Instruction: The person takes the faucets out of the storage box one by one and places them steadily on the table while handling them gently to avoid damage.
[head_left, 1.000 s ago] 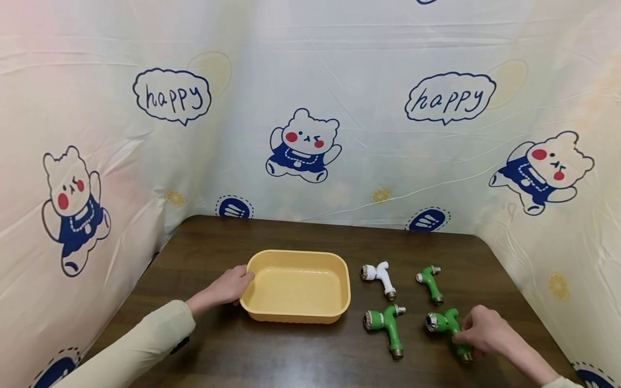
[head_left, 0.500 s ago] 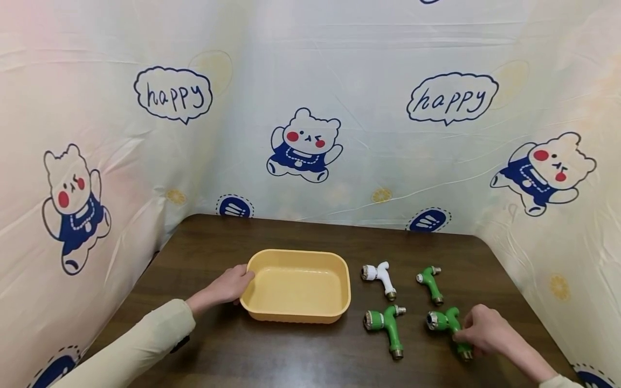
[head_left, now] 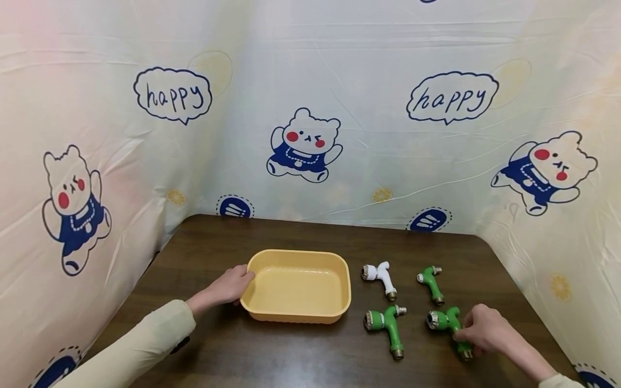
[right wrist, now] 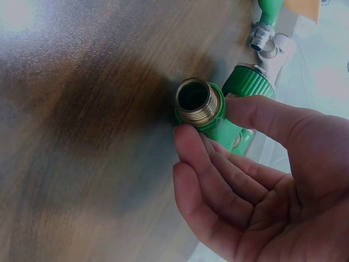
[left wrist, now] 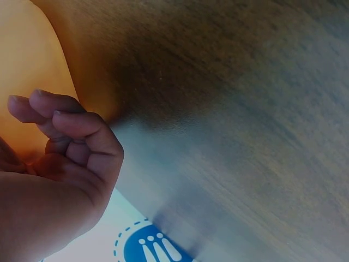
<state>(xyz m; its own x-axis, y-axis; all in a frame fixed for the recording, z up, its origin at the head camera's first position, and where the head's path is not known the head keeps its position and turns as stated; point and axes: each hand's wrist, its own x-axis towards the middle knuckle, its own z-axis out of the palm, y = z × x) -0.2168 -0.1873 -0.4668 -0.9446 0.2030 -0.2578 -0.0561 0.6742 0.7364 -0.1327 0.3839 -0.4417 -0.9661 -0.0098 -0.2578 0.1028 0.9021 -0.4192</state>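
A yellow rectangular basin (head_left: 296,291) stands on the table, and my left hand (head_left: 230,284) grips its left rim. In the left wrist view the fingers (left wrist: 82,125) are curled by the basin's wall (left wrist: 32,60); the thumb is mostly hidden. Over on the right, my right hand (head_left: 487,331) pinches the pipe of a green faucet (head_left: 439,321) lying on its side. Its threaded brass end (right wrist: 199,103) pokes out past the thumb and fingers in the right wrist view. Beside it lie another green faucet (head_left: 392,328), a white faucet (head_left: 383,279) and a slimmer green faucet (head_left: 430,285).
The dark wooden table (head_left: 310,358) has rounded far corners. A printed cloth curtain (head_left: 368,161) hangs around its back and both sides. The faucets sit in two rough rows to the right of the basin.
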